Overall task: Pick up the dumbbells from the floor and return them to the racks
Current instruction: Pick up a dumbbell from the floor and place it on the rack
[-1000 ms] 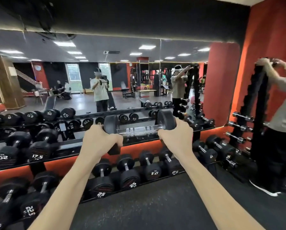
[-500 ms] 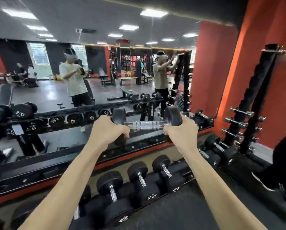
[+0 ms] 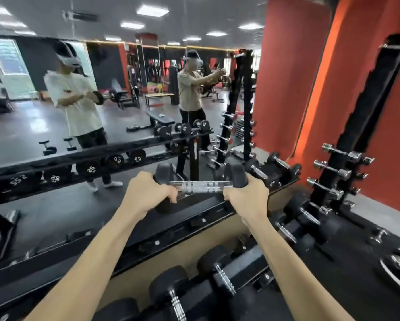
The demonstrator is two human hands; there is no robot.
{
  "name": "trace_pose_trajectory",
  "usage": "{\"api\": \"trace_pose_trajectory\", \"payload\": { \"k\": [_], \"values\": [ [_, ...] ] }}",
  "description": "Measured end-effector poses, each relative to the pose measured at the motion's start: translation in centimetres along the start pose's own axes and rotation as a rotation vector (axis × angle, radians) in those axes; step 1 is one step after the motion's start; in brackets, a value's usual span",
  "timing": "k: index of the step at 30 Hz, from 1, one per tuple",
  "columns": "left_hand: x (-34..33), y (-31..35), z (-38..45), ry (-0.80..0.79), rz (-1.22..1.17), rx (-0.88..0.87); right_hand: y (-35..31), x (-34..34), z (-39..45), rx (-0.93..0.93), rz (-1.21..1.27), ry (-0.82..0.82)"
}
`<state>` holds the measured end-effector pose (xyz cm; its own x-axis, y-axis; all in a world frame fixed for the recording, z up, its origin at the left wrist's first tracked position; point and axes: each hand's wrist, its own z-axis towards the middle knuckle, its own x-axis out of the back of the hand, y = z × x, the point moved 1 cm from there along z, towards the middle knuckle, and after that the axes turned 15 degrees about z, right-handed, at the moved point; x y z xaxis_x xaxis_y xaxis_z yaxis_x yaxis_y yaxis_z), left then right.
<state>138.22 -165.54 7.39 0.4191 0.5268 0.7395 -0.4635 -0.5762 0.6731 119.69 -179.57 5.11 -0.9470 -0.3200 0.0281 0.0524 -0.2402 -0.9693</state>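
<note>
Both hands, left hand [image 3: 148, 195] and right hand [image 3: 245, 198], are gripping a black rubber-headed, chrome-handled dumbbell [image 3: 201, 186] above the black steel rack [image 3: 194, 218], where a slipping head could crush fingers.

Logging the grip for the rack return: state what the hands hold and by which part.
One black dumbbell. The left hand grips its left head, the right hand its right head; the chrome handle between them is bare.

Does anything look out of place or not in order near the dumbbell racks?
Nothing on the racks looks damaged or askew. The only thing not in its place is the dumbbell gripped by the left hand and right hand, above the upper rack shelf.
</note>
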Motion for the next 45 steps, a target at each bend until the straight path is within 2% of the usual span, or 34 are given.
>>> {"api": "trace_pose_trajectory", "payload": {
  "k": [5, 11, 15, 19, 22, 27, 31, 38, 42, 45],
  "values": [
    [-3.2, 0.7, 10.8, -0.069, 0.056, 0.016, 4.8, -3.2, 8.5, -0.1, -0.046, 0.025],
    [-8.4, 0.8, 22.8, -0.151, 0.162, -0.072, 11.9, -7.0, 15.5, -0.261, -0.103, 0.177],
    [-12.4, -1.0, 30.4, -0.294, 0.254, -0.089, 16.9, -9.4, 18.8, -0.429, -0.2, 0.244],
    [-15.6, -3.0, 36.0, -0.439, 0.384, -0.085, 21.6, -11.7, 20.2, -0.577, -0.218, 0.247],
    [-18.2, -2.8, 39.6, -0.521, 0.452, -0.126, 24.7, -12.9, 21.3, -0.661, -0.208, 0.309],
    [-21.7, -3.3, 42.4, -0.57, 0.593, -0.181, 29.1, -15.4, 21.2, -0.853, -0.184, 0.383],
    [-23.8, -4.1, 44.3, -0.641, 0.713, -0.207, 31.7, -17.2, 21.2, -0.955, -0.153, 0.366],
    [-26.3, -5.7, 45.1, -0.558, 0.768, -0.237, 33.0, -17.9, 21.1, -0.9, -0.177, 0.417],
    [-26.1, -5.7, 44.5, -0.558, 0.777, -0.215, 33.1, -17.4, 21.4, -0.925, -0.191, 0.309],
    [-26.4, -6.1, 44.1, -0.557, 0.8, -0.227, 32.9, -16.8, 21.7, -1.029, -0.071, 0.159]
  ]
}}
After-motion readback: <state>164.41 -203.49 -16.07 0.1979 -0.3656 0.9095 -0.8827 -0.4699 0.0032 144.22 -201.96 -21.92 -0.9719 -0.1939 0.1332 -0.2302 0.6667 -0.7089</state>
